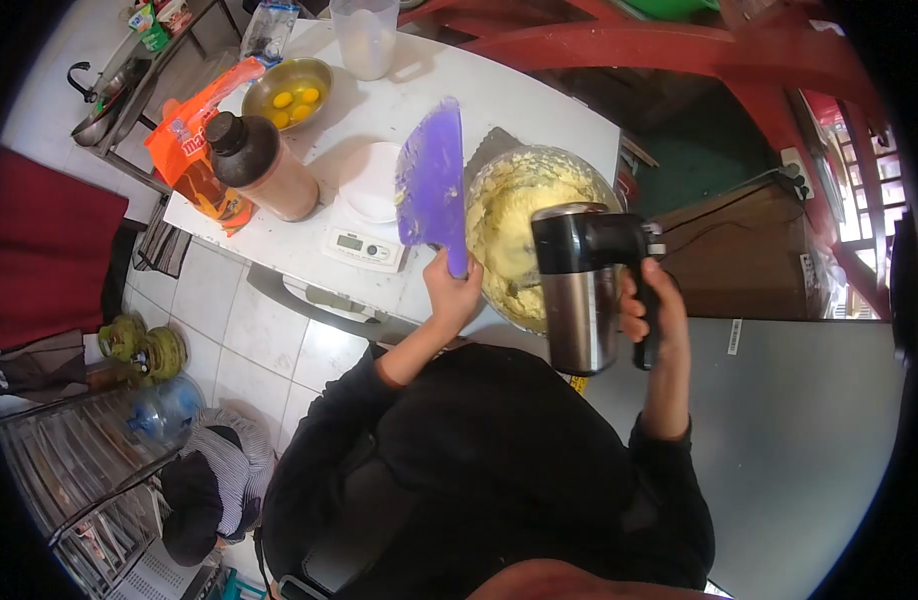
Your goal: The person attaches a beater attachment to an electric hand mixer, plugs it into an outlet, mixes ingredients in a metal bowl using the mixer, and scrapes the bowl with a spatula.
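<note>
My left hand is closed round the handle of a purple spatula, its broad blade raised and smeared with a little batter. In my right hand is a hand mixer with a black handle and metallic body. It hangs over a large mixing bowl. Pale yellow batter coats the bowl's inside, and the beaters are partly hidden by the mixer body and blurred in the batter. Left of the spatula stands a white kitchen scale with a round plate on top.
On the white table stand a metal bowl of several egg yolks, a dark-capped bottle, an orange packet and a clear plastic jug. Another person is at the lower left, near a rack. A grey surface lies right.
</note>
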Motion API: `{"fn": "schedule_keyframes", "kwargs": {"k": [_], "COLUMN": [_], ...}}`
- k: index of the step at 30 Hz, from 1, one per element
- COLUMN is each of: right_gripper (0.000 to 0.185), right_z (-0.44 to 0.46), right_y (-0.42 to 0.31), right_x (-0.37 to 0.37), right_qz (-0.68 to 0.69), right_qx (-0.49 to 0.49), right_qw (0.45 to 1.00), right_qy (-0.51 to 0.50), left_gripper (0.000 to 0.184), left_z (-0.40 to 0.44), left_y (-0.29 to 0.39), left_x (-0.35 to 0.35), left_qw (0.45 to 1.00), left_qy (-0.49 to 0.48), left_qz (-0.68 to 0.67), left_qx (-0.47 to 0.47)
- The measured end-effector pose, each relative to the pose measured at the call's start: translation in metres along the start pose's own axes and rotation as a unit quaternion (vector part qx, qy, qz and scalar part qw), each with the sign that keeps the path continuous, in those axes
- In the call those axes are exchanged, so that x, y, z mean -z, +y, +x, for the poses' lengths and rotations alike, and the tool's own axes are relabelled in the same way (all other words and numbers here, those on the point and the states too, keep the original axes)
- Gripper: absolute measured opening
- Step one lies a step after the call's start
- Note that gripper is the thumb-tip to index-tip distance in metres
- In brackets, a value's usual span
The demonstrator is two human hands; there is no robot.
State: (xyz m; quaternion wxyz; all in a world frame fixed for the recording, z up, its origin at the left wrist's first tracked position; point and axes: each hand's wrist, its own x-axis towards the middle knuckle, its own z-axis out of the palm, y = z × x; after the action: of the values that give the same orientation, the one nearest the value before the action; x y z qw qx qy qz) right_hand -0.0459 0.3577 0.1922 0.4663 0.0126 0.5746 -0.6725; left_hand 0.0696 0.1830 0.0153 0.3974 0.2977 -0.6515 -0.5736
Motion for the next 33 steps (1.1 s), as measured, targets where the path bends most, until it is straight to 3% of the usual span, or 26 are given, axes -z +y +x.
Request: {"fn": "schedule_keyframes", "kwargs": {"k": [4, 7, 11, 17, 22, 25, 33], "right_gripper": [0.028, 0.035, 0.037, 0.041, 0.042, 0.043, 0.045], "right_z": [0.020, 0.033, 0.041, 0.028, 0.000, -0.008, 0.006], "right_y": [0.008, -0.001, -0.014, -0.040, -0.029, -0.018, 0.003], "right_x": [-0.037, -0.044, -0.041, -0.015, 0.008, 0.012, -0.012], "right_qz": [-0.042, -0.094, -0.148, -0.130, -0.133, -0.061, -0.074], "right_qx": [0.030, 0.053, 0.072, 0.015, -0.010, -0.046, -0.008], "right_qw": [0.995, 0.989, 0.985, 0.991, 0.991, 0.997, 0.989], "right_qy": [-0.083, -0.099, -0.050, 0.026, 0.001, -0.001, -0.131], "left_gripper": [0.008, 0.007, 0.004, 0.009, 0.009, 0.008, 0.008], "left_z": [-0.001, 0.002, 0.003, 0.002, 0.002, 0.001, 0.000], "left_y": [-0.001, 0.001, 0.004, 0.004, 0.002, 0.004, -0.001], "left_x": [0.003, 0.004, 0.005, 0.003, 0.002, 0.004, 0.004], "left_qw": [1.000, 1.000, 1.000, 1.000, 1.000, 1.000, 0.999], "left_qy": [0.012, 0.006, -0.002, 0.007, 0.008, 0.005, 0.006], "left_qz": [-0.016, -0.007, -0.005, -0.001, -0.007, 0.003, -0.038], "left_qx": [-0.017, -0.010, -0.004, -0.008, -0.021, -0.020, -0.018]}}
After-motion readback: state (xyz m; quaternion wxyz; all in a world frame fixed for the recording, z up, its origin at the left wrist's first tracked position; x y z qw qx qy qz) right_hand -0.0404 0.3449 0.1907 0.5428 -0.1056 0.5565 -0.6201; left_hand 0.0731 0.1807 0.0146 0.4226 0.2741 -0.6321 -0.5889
